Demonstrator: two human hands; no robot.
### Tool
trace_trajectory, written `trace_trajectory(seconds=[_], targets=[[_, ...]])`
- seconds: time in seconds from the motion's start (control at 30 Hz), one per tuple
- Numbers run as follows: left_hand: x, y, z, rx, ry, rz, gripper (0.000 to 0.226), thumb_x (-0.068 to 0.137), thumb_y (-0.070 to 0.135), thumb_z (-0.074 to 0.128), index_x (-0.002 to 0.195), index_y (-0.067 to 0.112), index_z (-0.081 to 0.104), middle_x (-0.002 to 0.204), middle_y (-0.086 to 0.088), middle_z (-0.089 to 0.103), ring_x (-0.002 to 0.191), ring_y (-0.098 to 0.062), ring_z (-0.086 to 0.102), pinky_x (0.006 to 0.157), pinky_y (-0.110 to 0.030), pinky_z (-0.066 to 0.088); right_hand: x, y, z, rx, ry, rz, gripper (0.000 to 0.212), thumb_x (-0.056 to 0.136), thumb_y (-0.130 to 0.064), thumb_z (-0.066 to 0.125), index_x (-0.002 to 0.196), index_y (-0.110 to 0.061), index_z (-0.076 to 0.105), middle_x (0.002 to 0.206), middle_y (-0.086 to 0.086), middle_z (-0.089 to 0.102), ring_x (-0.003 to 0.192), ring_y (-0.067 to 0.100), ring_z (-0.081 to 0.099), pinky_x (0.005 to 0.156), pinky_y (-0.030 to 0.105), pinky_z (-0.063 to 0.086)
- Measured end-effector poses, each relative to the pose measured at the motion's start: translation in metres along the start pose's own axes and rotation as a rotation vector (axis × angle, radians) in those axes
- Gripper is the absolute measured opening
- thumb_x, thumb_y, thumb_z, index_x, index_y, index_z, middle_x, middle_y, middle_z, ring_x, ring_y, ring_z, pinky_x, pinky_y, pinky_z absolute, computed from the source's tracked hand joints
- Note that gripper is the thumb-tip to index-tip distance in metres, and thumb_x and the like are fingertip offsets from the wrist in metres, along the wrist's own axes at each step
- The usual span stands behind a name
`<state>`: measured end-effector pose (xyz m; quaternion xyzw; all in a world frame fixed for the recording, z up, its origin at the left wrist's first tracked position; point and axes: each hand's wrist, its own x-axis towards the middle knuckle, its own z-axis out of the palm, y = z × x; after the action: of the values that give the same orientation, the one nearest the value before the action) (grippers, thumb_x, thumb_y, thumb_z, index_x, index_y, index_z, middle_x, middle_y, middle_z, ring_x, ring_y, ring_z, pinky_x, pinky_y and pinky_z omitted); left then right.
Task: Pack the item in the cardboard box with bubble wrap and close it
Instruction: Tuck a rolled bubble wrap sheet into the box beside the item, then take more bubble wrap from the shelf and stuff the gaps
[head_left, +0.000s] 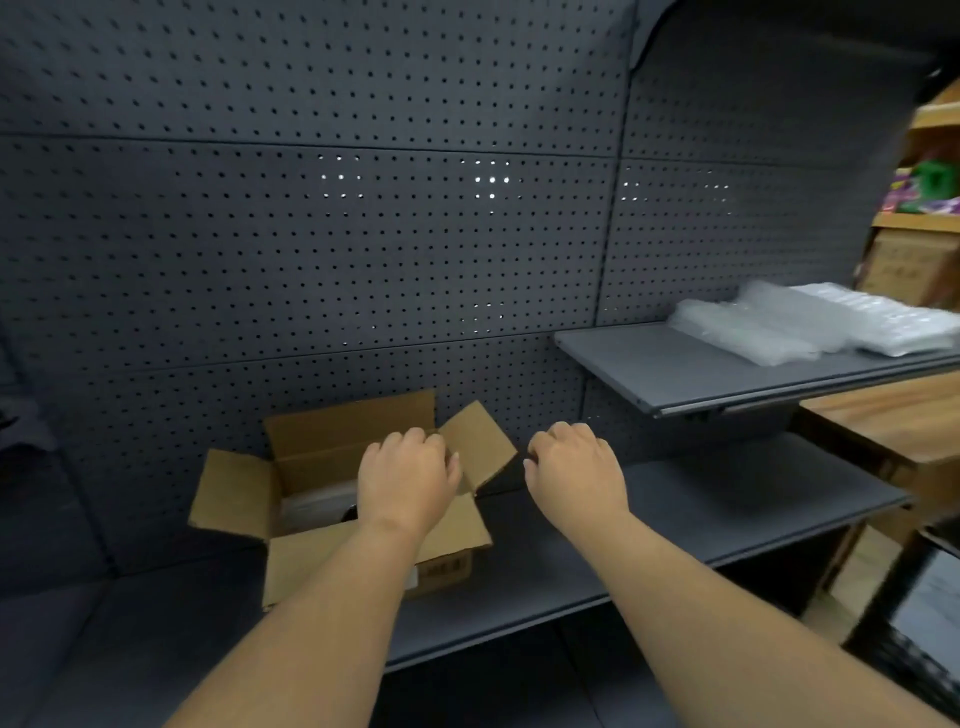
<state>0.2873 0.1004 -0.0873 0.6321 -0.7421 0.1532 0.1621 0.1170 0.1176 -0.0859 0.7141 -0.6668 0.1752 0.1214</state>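
A small cardboard box (311, 566) stands open on the lower dark shelf (675, 519), all its flaps spread. Inside it I see clear bubble wrap (319, 501) and a dark item (350, 514), mostly hidden by my arm. My left hand (408, 475) hovers over the box's right side, fingers curled near the right flap (480, 447); whether it touches the flap I cannot tell. My right hand (574, 467) floats just right of that flap with fingers curled and nothing visible in it.
A higher dark shelf (649, 364) at the right carries a pile of bubble wrap sheets (810, 325). A dark pegboard wall (363, 234) rises behind. Wooden shelving with goods (924, 197) stands far right, and a dark screen-like object (919, 618) sits at the lower right.
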Motion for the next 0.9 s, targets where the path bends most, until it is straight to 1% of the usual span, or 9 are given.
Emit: trace_trajectory(seconds=[0.13,0.2,0.3,0.4,0.53,0.7,0.8,0.9], targets=[[0.012,0.049,-0.005,-0.018,0.015,0.021,0.037,0.098,0.041,0.033,0.099,0.02,0.063,0.1,0.0,0.064,0.092,-0.019,0.059,0.078,-0.033,0.044,-0.005,0.041,-0.022,-0.008,-0.021,0.016,0.033,0.099,-0.032,0.042,0.122,-0.015,0.057,0.121,0.004,0.056,0.118,0.024,0.047,0.096,0.036,0.04],[0.018,0.077,-0.007,-0.031,0.039,0.028,0.036,0.097,0.04,0.034,0.097,0.019,0.064,0.1,-0.001,0.064,0.091,-0.019,0.06,0.077,-0.032,0.044,-0.007,0.065,-0.03,-0.025,-0.013,0.023,0.033,0.098,-0.032,0.042,0.122,-0.015,0.057,0.122,0.004,0.057,0.118,0.024,0.047,0.096,0.036,0.04],[0.028,0.119,-0.01,-0.053,0.06,0.028,0.037,0.097,0.041,0.035,0.098,0.018,0.064,0.101,-0.001,0.065,0.092,-0.019,0.061,0.08,-0.033,0.046,-0.009,0.104,-0.039,-0.037,-0.004,0.025,0.032,0.098,-0.032,0.042,0.121,-0.015,0.057,0.122,0.003,0.057,0.119,0.023,0.047,0.096,0.035,0.04],[0.037,0.158,-0.013,-0.059,0.067,0.029,0.038,0.097,0.041,0.034,0.101,0.017,0.063,0.103,-0.002,0.065,0.095,-0.02,0.06,0.079,-0.033,0.044,-0.009,0.142,-0.045,-0.045,-0.004,0.016,0.032,0.098,-0.032,0.043,0.121,-0.015,0.057,0.121,0.003,0.056,0.119,0.023,0.047,0.097,0.035,0.039],[0.047,0.2,-0.017,-0.05,0.088,0.022,0.038,0.098,0.04,0.034,0.1,0.016,0.063,0.103,-0.002,0.065,0.095,-0.021,0.06,0.079,-0.033,0.042,-0.004,0.185,-0.05,-0.057,0.004,0.006,0.032,0.098,-0.031,0.042,0.12,-0.015,0.058,0.12,0.003,0.057,0.119,0.023,0.047,0.097,0.034,0.039],[0.061,0.232,-0.019,-0.046,0.084,0.024,0.038,0.098,0.04,0.034,0.099,0.015,0.063,0.1,-0.003,0.064,0.092,-0.022,0.059,0.075,-0.033,0.041,0.007,0.218,-0.053,-0.073,0.017,0.013,0.031,0.098,-0.032,0.042,0.118,-0.015,0.059,0.119,0.004,0.057,0.118,0.024,0.048,0.097,0.035,0.04],[0.071,0.241,-0.021,-0.037,0.103,0.028,0.038,0.098,0.04,0.035,0.097,0.015,0.063,0.099,-0.003,0.064,0.091,-0.022,0.059,0.073,-0.033,0.04,0.018,0.227,-0.052,-0.077,0.034,0.024,0.029,0.098,-0.029,0.041,0.115,-0.014,0.06,0.117,0.005,0.058,0.115,0.025,0.049,0.093,0.034,0.04],[0.084,0.247,-0.022,-0.045,0.117,0.047,0.038,0.098,0.039,0.034,0.096,0.014,0.062,0.098,-0.004,0.063,0.09,-0.022,0.059,0.074,-0.033,0.04,0.03,0.232,-0.051,-0.077,0.042,0.027,0.029,0.099,-0.026,0.039,0.116,-0.014,0.059,0.117,0.005,0.058,0.115,0.025,0.048,0.092,0.034,0.04]])
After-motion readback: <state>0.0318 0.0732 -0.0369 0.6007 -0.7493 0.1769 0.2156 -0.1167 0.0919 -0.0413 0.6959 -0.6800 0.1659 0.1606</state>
